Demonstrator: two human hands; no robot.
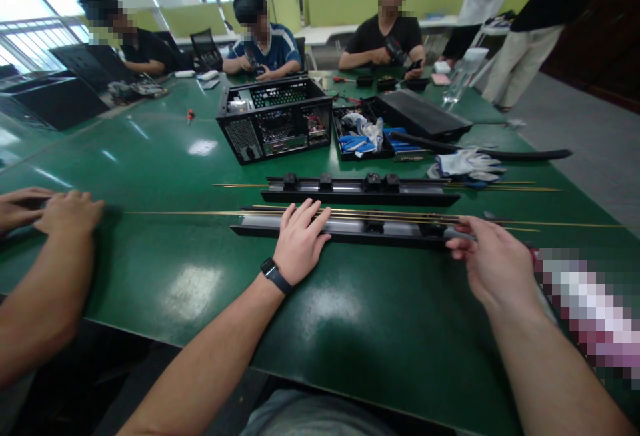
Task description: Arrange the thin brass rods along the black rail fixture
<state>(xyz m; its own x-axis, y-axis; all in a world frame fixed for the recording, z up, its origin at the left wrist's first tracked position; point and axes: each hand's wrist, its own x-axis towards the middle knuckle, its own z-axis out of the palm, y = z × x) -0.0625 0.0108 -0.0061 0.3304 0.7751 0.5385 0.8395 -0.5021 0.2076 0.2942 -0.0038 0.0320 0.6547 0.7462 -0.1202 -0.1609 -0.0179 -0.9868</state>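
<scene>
My left hand (301,243), a dark watch on its wrist, lies with fingers stretched over several thin brass-coloured rods (350,213). These rods run along a long black channel (395,241) with a grey inner face. Black blocks (374,223) sit in the channel. At its right end my right hand (493,256) is closed around a slim grey piece (461,233), mostly hidden by the fingers; its kind is unclear. Just behind lies a second black channel (350,195) with several black blocks and more thin rods beside it.
An open black computer case (275,123) stands further back. To its right are a tray with blue-and-white gloves (363,136), a black panel (425,113) and another glove pair (470,164). Another person's hands (70,213) are at the left. Several people sit or stand beyond the green table (165,156).
</scene>
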